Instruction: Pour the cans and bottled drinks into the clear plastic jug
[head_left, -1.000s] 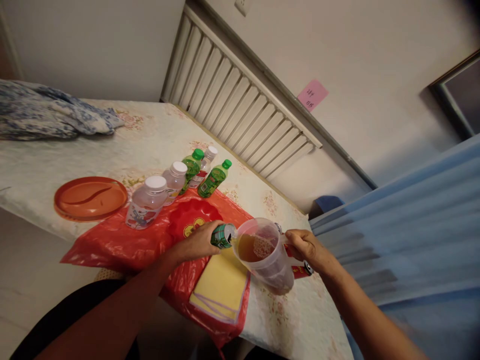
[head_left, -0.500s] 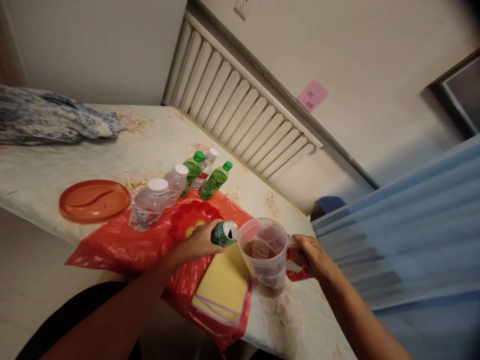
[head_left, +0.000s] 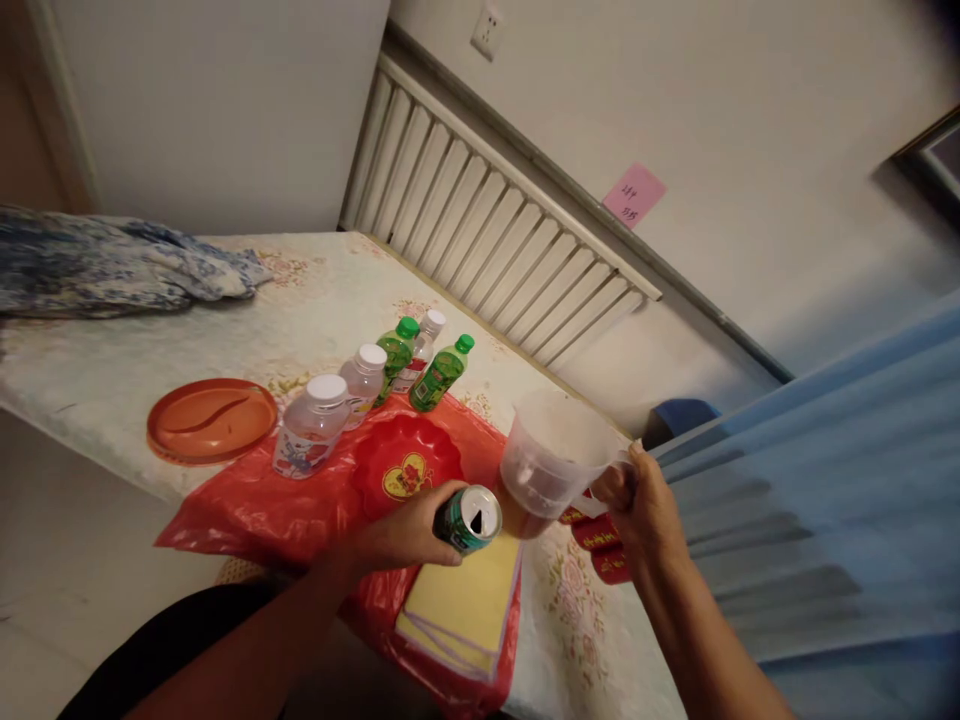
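My left hand (head_left: 416, 530) is closed round a green drink can (head_left: 469, 520) whose opened top faces me. In my right hand (head_left: 649, 505) is the handle of a clear plastic measuring jug (head_left: 555, 455), raised and tilted to the left. Brown liquid shows low in the jug, toward its left side. Under the can lies a folded yellow cloth (head_left: 461, 605) with a purple edge, on a red plastic bag (head_left: 247, 510). A red scalloped dish (head_left: 375, 460) with a yellow heart emblem sits just beyond my left hand. Several red cans (head_left: 600, 535) stand partly hidden behind my right hand.
Two wide clear bottles with white caps (head_left: 311, 430), two green bottles (head_left: 442, 375) and a slimmer white-capped bottle (head_left: 425, 345) stand at the back. An orange divided plate (head_left: 212, 420) lies left. Beyond are a radiator (head_left: 487, 210), patterned cloth (head_left: 120, 265) and blue curtain (head_left: 840, 480).
My right hand has lifted the jug and tipped it leftward, and the liquid has shifted. The can has moved away from the jug's rim, down and toward me. The view has shifted slightly.
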